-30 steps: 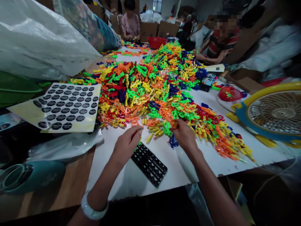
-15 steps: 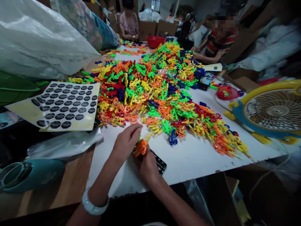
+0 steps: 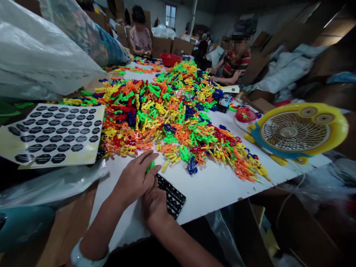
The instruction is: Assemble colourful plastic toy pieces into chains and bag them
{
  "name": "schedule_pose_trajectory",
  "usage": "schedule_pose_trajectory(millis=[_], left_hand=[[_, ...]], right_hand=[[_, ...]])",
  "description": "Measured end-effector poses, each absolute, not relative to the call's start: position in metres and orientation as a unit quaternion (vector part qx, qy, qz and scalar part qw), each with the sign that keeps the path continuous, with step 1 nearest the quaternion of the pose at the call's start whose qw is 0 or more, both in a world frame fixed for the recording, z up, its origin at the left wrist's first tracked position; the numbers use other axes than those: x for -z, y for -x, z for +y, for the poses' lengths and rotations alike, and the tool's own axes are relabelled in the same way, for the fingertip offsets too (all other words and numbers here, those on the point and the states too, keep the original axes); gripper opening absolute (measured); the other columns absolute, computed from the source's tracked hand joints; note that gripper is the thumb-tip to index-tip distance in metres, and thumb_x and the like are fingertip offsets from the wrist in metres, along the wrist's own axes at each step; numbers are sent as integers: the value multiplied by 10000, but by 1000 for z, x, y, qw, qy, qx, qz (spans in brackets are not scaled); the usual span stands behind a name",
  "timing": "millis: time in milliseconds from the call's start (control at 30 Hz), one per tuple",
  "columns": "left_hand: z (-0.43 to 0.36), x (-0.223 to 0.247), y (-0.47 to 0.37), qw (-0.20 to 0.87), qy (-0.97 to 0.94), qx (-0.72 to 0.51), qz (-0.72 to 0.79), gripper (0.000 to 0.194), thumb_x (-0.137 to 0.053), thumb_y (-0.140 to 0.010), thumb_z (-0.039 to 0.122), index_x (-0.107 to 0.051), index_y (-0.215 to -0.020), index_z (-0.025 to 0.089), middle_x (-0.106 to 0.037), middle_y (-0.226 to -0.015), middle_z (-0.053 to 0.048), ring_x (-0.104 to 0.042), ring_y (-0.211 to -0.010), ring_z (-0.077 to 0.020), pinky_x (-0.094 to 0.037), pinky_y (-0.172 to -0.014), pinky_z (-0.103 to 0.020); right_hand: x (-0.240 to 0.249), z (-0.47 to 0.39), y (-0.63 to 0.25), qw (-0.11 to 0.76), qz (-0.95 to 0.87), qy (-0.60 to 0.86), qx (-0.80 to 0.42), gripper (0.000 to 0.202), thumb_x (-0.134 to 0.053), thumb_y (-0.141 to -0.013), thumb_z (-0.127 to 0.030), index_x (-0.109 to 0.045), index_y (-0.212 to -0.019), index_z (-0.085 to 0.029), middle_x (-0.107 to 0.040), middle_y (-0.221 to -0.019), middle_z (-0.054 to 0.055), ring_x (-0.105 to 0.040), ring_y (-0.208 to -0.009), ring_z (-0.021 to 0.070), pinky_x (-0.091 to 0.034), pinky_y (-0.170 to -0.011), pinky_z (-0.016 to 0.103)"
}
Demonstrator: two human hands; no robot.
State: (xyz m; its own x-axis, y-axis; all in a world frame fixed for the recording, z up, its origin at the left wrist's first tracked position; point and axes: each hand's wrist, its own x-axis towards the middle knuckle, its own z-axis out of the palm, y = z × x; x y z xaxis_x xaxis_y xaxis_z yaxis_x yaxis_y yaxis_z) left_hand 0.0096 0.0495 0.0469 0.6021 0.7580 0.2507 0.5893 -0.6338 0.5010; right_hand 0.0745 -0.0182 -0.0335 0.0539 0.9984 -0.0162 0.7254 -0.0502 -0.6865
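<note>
My left hand (image 3: 135, 180) is closed around a bright green plastic toy piece (image 3: 150, 167), of which only a small part shows between thumb and fingers. Just below and touching it is my right hand (image 3: 156, 204), its fingers curled; what they hold, if anything, is hidden. A black tray-like sheet with rows of openings (image 3: 172, 195) lies on the white table partly behind my right hand. In front of both hands spreads a big heap of small plastic toy figures (image 3: 155, 107) in orange, green, yellow, red and blue, some in clear wrap.
Left of the hands lies a sheet of black octagonal stickers (image 3: 63, 128) beside clear plastic bags (image 3: 52, 185). A yellow and blue fan (image 3: 297, 129) stands on the right. At the back are a red basin (image 3: 170, 59) and two people working at the table (image 3: 211, 198).
My view has swung to the right. The orange piece seen between my hands is out of sight and a green one shows instead. My hands have drawn closer together, uncovering more of the black tray.
</note>
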Motion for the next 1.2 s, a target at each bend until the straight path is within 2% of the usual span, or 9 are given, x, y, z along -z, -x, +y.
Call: schedule_pose_trajectory(millis=[167,233,333,500,633,767,867,1000,1200], left_hand=[[51,-47,-7,171,-889,-200,374,431,-286,-982,393,-534,-1299,240,-538,-1377,-56,-483,-1272,-191,-401,-1069,-412],[51,-51,-7,162,-892,-189,378,439,-276,-983,393,-534,-1301,237,-533,-1387,-61,-477,-1281,-197,-398,-1068,-419],[52,-57,-10,111,-896,-182,389,461,-316,-966,437,-548,-1296,214,-497,-1427,-85,-422,-1329,-258,-344,-1097,-486],[54,-59,-20,83,-898,-167,398,480,-335,-956,471,-553,-1289,204,-511,-1412,-105,-409,-1339,-280,-306,-1110,-520],[54,-55,-23,129,-897,-153,393,474,-265,-979,431,-551,-1286,211,-537,-1382,-86,-464,-1293,-237,-374,-1076,-451],[52,-57,-24,162,-882,-159,412,469,-248,-982,426,-561,-1263,218,-552,-1350,-58,-503,-1249,-208,-407,-1054,-397],[52,-59,-25,185,-873,-162,422,467,-237,-984,423,-557,-1254,216,-546,-1347,-51,-503,-1247,-195,-418,-1046,-371],[51,-59,-24,200,-862,-163,435,464,-229,-983,420,-562,-1234,217,-545,-1338,-53,-510,-1240,-191,-425,-1038,-365],[50,-57,-22,200,-860,-179,434,476,-250,-971,464,-528,-1274,224,-528,-1358,-66,-493,-1264,-210,-422,-1044,-374]], right_hand=[[7,-22,-158,249,-627,710,-204,270,-436,-863,-68,-589,-1053,-182,-657,-924,71,-613,-814,186,-480,-700,272],[-10,-13,-211,202,-603,768,-69,330,-383,-883,-49,-609,-1097,-162,-635,-1043,112,-601,-901,196,-467,-750,286],[-32,8,-280,43,-552,828,87,305,-395,-897,-86,-660,-1045,-109,-598,-1073,198,-576,-985,290,-453,-759,367],[-41,17,-319,-76,-558,823,75,236,-463,-861,-73,-689,-927,-80,-633,-995,196,-616,-947,303,-457,-725,349],[-27,-3,-297,50,-537,842,18,166,-511,-851,-124,-646,-928,-65,-642,-1006,210,-642,-918,283,-484,-738,351],[-2,-14,-237,345,-484,734,-328,124,-543,-774,-149,-577,-893,-163,-676,-751,33,-672,-678,181,-529,-632,284],[18,-11,-185,476,-415,590,-502,144,-561,-747,-218,-543,-887,-192,-675,-714,-7,-662,-597,159,-543,-592,274],[32,-9,-145,503,-436,585,-464,106,-582,-726,-239,-545,-815,-196,-643,-686,-18,-610,-575,138,-488,-543,232],[37,-16,-122,375,-557,710,-213,40,-527,-780,-183,-564,-796,-176,-626,-724,36,-562,-605,153,-419,-569,244]])
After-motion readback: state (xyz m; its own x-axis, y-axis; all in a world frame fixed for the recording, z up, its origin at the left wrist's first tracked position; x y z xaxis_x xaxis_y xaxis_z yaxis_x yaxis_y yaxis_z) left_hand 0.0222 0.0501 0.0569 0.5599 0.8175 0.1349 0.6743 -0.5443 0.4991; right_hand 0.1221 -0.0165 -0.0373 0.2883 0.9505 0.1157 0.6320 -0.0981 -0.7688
